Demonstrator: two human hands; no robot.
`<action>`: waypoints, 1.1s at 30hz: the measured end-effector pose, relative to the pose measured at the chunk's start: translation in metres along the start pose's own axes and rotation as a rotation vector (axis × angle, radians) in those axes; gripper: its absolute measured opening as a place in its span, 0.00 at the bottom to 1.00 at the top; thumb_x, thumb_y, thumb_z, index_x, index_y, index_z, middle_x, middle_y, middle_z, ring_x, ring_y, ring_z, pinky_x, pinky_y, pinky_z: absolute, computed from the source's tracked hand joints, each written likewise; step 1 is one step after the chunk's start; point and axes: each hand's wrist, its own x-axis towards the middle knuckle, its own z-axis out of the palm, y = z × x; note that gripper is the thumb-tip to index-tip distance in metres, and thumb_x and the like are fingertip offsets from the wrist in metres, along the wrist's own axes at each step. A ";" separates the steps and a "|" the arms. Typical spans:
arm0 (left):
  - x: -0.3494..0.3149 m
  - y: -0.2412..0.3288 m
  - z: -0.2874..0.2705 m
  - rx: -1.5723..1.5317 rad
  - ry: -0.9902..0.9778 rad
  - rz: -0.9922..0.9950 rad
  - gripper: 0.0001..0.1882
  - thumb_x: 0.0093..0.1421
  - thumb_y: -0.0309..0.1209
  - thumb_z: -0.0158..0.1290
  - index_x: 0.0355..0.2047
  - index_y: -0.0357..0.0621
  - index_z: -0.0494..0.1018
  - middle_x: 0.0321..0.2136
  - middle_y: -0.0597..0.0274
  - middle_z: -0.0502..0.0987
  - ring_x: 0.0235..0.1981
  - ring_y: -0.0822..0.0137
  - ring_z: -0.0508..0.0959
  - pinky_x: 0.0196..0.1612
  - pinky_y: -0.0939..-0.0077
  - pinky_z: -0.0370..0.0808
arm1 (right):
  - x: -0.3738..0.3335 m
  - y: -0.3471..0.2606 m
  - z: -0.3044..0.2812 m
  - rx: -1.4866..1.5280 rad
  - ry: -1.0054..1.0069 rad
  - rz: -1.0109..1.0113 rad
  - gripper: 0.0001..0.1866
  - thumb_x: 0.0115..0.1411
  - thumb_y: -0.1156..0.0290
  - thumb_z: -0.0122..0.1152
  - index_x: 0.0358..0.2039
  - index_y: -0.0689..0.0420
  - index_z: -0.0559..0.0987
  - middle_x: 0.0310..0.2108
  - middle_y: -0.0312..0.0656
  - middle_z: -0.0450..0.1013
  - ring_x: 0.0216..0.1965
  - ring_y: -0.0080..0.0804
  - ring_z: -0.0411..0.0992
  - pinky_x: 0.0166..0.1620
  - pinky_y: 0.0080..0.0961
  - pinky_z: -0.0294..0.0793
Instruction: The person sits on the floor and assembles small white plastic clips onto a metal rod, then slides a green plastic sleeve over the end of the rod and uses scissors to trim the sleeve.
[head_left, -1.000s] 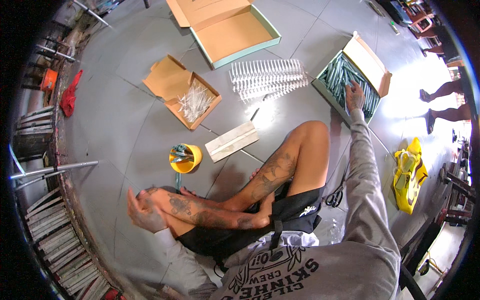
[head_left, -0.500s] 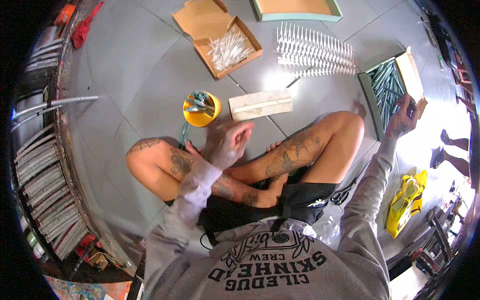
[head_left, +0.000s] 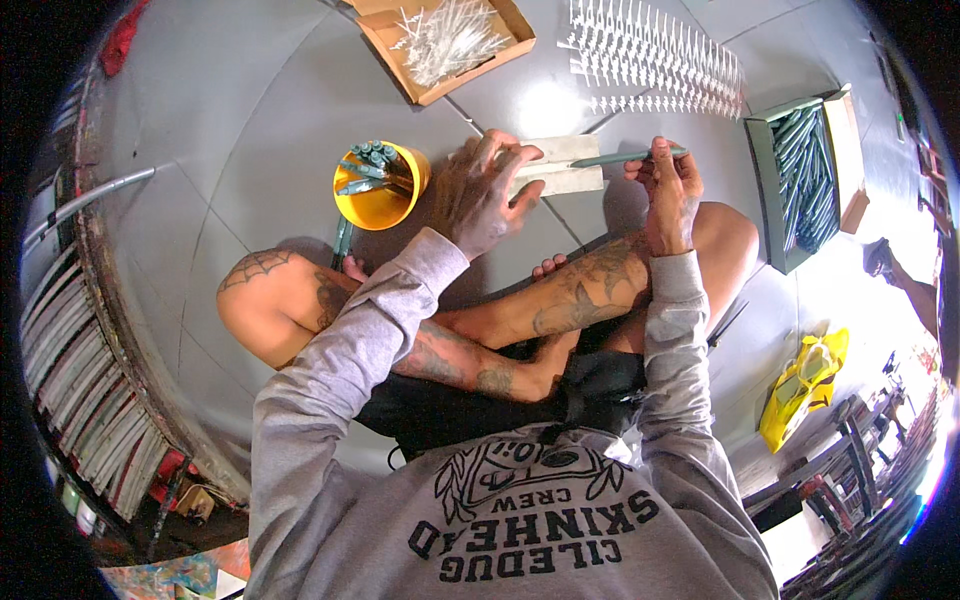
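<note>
My right hand [head_left: 668, 190] pinches a slim dark green pen [head_left: 612, 158] between thumb and fingers. The pen lies almost level, its left end over the groove of a pale rectangular block [head_left: 578, 181] on the floor. Across the block's left end reaches my left hand [head_left: 492, 195], thumb and fingers apart with nothing visible between them; part of the block is hidden beneath it. Left of that hand, a yellow cup [head_left: 385, 210] holds several dark green pens [head_left: 375, 165] with clips. Another green piece [head_left: 343, 238] lies on the floor beside the cup, by my foot.
An open cardboard box [head_left: 425, 92] of thin white sticks lies at the far side. Several rows of white pointed pieces [head_left: 655, 60] stand right of it. A green box [head_left: 770, 200] full of green barrels is at right, a yellow bag [head_left: 805, 390] nearer. My crossed legs [head_left: 590, 290] border the work area.
My right hand has left the green box and come left to the block, carrying a pen. My left hand has moved forward over the block's left end. The view has shifted slightly.
</note>
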 end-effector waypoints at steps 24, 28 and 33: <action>0.003 -0.012 0.021 0.221 -0.060 0.307 0.28 0.61 0.37 0.48 0.63 0.67 0.65 0.50 0.43 0.68 0.43 0.45 0.74 0.45 0.50 0.71 | 0.025 0.011 -0.008 0.157 0.193 0.005 0.13 0.65 0.64 0.60 0.39 0.61 0.74 0.25 0.40 0.71 0.23 0.29 0.73 0.25 0.24 0.70; 0.006 0.004 0.016 0.270 -0.093 0.238 0.30 0.58 0.37 0.47 0.63 0.68 0.64 0.48 0.41 0.68 0.42 0.43 0.73 0.46 0.48 0.69 | 0.022 0.005 -0.004 0.364 0.087 0.072 0.14 0.66 0.64 0.59 0.41 0.63 0.75 0.26 0.40 0.72 0.26 0.30 0.74 0.27 0.24 0.71; 0.004 0.002 0.024 0.168 0.011 0.241 0.39 0.47 0.31 0.55 0.63 0.64 0.61 0.49 0.50 0.67 0.47 0.48 0.71 0.49 0.48 0.64 | 0.014 -0.005 0.005 0.397 -0.034 0.105 0.14 0.65 0.64 0.61 0.40 0.63 0.76 0.30 0.42 0.75 0.32 0.33 0.78 0.33 0.22 0.79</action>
